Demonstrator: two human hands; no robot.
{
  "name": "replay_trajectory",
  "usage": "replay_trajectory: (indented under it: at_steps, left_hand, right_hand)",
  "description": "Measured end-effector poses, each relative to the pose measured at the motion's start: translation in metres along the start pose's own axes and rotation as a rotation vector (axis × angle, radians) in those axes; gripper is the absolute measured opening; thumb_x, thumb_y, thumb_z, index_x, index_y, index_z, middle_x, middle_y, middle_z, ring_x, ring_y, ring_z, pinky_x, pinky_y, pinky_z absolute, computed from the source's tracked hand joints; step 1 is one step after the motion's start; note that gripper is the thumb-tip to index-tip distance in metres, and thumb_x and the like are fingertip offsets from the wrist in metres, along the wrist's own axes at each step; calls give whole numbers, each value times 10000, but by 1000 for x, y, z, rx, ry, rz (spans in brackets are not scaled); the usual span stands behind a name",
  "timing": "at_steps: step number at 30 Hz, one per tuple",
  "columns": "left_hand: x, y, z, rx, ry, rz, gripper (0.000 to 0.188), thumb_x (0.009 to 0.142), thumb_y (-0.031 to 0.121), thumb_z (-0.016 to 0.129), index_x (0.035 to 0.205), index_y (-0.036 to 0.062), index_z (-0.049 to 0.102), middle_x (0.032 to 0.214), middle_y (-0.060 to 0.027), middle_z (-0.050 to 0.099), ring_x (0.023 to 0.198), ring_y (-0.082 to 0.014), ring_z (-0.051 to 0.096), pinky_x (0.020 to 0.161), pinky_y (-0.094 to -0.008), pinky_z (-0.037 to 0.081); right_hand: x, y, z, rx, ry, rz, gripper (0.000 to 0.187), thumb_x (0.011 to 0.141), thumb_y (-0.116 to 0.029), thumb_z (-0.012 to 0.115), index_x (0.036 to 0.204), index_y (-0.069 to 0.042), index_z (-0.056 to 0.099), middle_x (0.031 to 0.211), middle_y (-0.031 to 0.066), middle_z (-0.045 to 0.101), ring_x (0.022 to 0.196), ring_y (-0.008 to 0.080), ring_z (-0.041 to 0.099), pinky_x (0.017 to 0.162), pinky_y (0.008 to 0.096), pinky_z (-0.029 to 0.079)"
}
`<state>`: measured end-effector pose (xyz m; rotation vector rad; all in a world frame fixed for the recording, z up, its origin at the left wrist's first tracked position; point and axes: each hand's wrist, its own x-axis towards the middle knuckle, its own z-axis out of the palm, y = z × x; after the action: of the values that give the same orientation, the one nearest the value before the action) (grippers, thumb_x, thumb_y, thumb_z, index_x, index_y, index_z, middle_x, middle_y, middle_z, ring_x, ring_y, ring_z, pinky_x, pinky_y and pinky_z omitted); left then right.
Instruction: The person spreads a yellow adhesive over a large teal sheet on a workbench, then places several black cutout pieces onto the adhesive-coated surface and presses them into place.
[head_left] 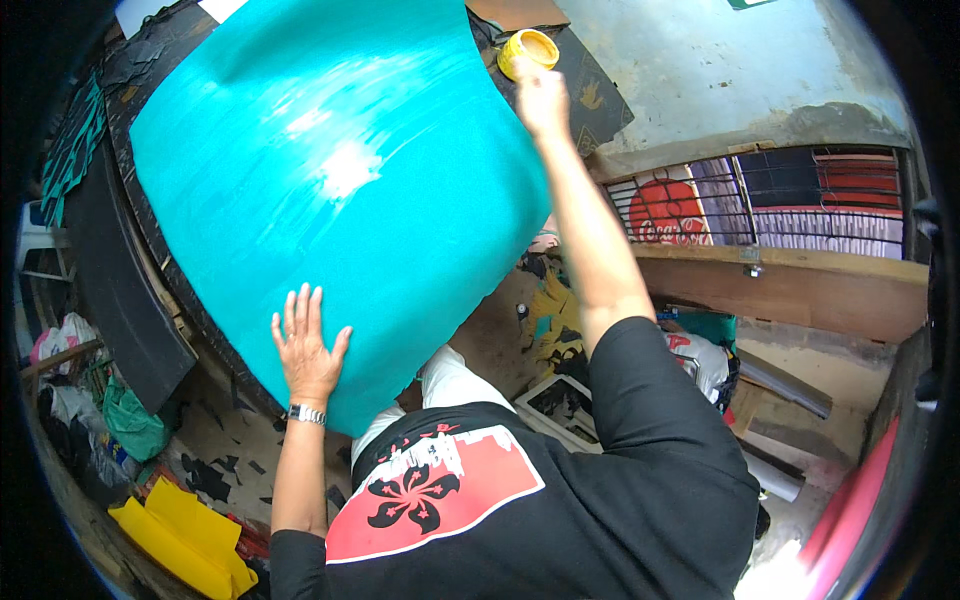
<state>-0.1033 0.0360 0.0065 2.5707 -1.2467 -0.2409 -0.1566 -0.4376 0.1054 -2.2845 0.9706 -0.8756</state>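
A large teal sheet (pixel 250 200) covers the work table, and its near end hangs over the edge toward my body. Wet-looking glossy streaks shine across its upper middle. My left hand (pixel 308 350) lies flat on the near left part of the sheet, fingers stretched out, a metal watch (pixel 307 413) on the wrist. At the far right my right arm reaches out, and my right hand (pixel 543 103) is closed just in front of a small yellow pot (pixel 513 53) with pale contents. Whatever its fingers hold is hidden and slightly blurred.
Dark sheets (pixel 585 95) lie under the pot. Teal offcuts (pixel 75 150) and a black sheet (pixel 110 260) hang at the table's left. Scraps litter the floor, with a yellow folded sheet (pixel 185 540) at lower left. A barred window opening (pixel 750 205) is at right.
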Motion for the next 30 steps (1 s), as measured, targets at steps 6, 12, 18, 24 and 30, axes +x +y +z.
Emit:
replay_trajectory:
  at_steps: [6,12,18,24,30]
  left_hand:
    - [1,0,2,64,-4,-21,766,870,521,648,1504,165,409,1578,-47,362,1478,-244,277,1209,-504,157]
    - [0,1,2,115,-24,-37,772,852,513,658,1495,157,421,1574,-56,369,1477,-257,279,1209,-513,159]
    - [2,4,-1,124,-38,-42,779,845,495,665,1495,146,416,1573,-68,368,1478,-266,277,1209,-517,161]
    - [2,3,1,123,-33,-39,788,841,492,668,1500,147,410,1577,-70,362,1478,-269,276,1210,-517,162]
    - [0,1,2,128,-41,-40,802,837,495,673,1510,154,398,1579,-69,359,1478,-266,275,1210,-518,164]
  right_hand:
    - [134,147,6,-417,-218,288,905,815,-846,427,1299,-117,654,1307,270,602,1274,356,561,1043,496,437]
    - [185,196,53,-345,-553,298,840,935,-755,280,1372,-103,581,1455,234,483,1386,329,437,1131,411,356]
    - [186,138,23,-578,-515,294,926,924,-782,247,1255,-17,651,1319,250,591,1304,324,529,1101,419,385]
    - [164,95,-5,-802,-462,247,976,921,-787,231,1171,41,683,1217,231,664,1195,349,614,1023,428,458]
    - [105,95,-23,-97,-946,356,1027,834,-900,219,855,-38,776,877,118,738,884,250,685,870,459,513]
